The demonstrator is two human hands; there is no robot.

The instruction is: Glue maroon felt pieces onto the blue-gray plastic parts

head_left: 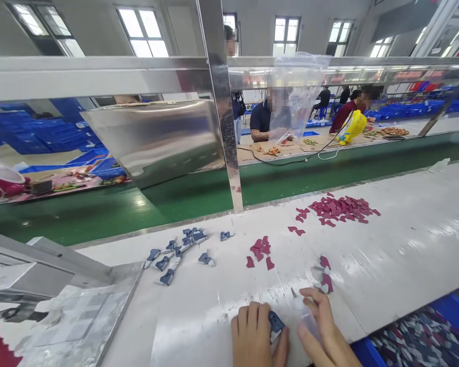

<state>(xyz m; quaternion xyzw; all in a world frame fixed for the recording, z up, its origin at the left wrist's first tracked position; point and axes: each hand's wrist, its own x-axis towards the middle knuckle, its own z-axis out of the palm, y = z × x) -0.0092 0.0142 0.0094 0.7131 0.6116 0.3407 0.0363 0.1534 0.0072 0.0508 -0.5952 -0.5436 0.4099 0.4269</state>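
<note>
At the front of the white worktop (pixel 199 326), my left hand (pixel 252 334) is closed on a small dark blue-grey plastic part (pixel 276 322), pinning it between thumb and fingers. Just to its right, my right hand (pixel 323 329) grips a translucent, bottle-like object (pixel 308 320), blurred and partly covered by the fingers. Beyond the right hand lie two parts with maroon and grey pieces (pixel 326 281). Farther off is a small group of flat maroon pieces (pixel 260 248), with a larger maroon pile (pixel 342 208) behind it. Several blue-grey parts (pixel 183 244) are scattered to the left.
A blue bin (pixel 424 336) full of mixed small parts stands at the lower right. A metal post (pixel 229 127) rises from the worktop's far edge. Clear plastic sheeting (pixel 72 316) covers a surface at left. Co-workers sit at the opposite bench, near a yellow fan (pixel 354 127).
</note>
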